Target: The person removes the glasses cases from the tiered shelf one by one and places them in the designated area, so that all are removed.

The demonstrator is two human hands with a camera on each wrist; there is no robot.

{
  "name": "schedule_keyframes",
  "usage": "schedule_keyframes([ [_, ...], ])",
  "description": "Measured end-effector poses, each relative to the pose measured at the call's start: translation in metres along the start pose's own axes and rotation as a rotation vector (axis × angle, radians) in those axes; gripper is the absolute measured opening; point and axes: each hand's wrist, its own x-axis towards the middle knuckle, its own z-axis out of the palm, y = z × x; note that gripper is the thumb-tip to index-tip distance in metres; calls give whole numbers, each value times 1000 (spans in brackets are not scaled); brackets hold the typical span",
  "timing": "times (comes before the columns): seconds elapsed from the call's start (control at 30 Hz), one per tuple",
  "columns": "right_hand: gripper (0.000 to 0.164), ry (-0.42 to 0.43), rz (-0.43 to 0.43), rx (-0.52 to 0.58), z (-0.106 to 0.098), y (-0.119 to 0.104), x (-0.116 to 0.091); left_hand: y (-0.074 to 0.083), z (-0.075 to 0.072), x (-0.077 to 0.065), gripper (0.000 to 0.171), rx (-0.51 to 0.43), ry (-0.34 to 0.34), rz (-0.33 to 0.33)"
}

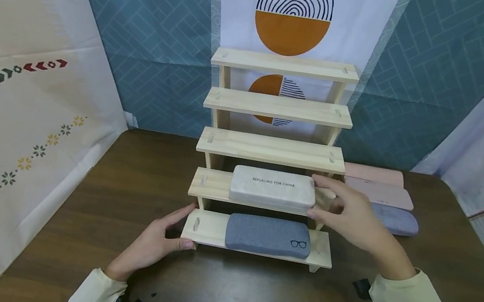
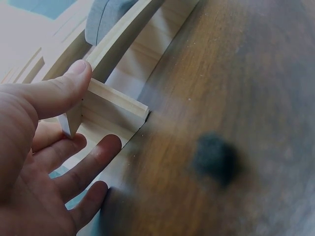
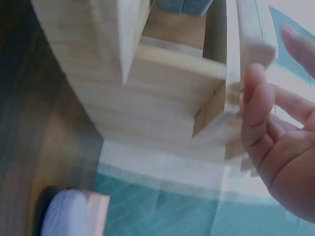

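Observation:
A tiered wooden rack (image 1: 277,106) stands on the brown table. My left hand (image 1: 150,248) holds the left end of its lowest shelf, thumb at the front edge and fingers behind; the left wrist view shows the thumb (image 2: 74,78) against the wood. One tier up lies a light grey glasses case (image 1: 272,194) lettered "REFUELING FOR CHINA". At that case's right end, my right hand (image 1: 350,211) has its thumb at the front corner and a fingertip at the back corner. A blue glasses case (image 1: 266,238) with a spectacles print rests on the lowest shelf.
To the right of the rack, a pink case (image 1: 374,174), a paler pink case (image 1: 378,192) and a blue-violet case (image 1: 393,220) lie in a row on the table. Teal patterned cloth (image 1: 169,41) hangs behind, and white cloth (image 1: 42,105) borders the left side.

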Motion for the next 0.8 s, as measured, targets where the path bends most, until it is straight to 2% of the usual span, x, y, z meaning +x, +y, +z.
schedule_keyframes([
  [0.07,59,58,-4,63,-5,7,-7,1,0,1,89,-2,-2,8],
  [0.2,45,171,13,93,-18,22,-21,1,1,2,88,0,-2,26],
  [0.43,39,275,88,76,-43,52,-41,3,1,3,88,3,-1,25],
  [0.7,44,285,225,87,-72,105,-58,4,1,1,87,-31,-16,-20],
  [0.8,53,267,323,70,-79,125,-64,4,2,0,87,-37,-18,-28],
])
